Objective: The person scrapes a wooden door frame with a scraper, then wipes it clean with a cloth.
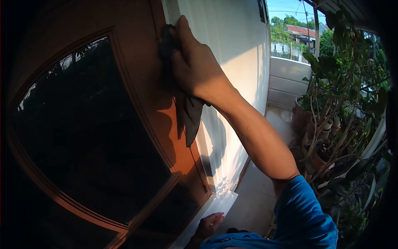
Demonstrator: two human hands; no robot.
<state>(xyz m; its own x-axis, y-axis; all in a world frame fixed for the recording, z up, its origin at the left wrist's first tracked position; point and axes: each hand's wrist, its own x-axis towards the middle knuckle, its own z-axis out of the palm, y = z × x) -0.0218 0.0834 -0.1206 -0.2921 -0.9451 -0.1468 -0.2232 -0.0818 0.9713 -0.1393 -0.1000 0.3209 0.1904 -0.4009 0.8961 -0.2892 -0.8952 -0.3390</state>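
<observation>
Dark cloth (193,120) hanging lengthwise along door (149,91), tip down; right fingers (185,33) clutching top, left fingers (216,218) loosely curled.

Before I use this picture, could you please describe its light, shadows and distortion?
In the head view, sunlight brightens the white wall, which carries dark shadows; the glass is almost black, with reflections along its upper edge; the cloth in the right hand loses detail; the wide lens seems to bow the door, and the corners fall dark.

Hands: two, right hand (194,66) and left hand (209,225). Dark cloth (193,120): one. Brown door (139,45): one. Blue sleeve (304,213): one. Plant pots (300,115): several, foliage (331,64) hides exact count.
</observation>
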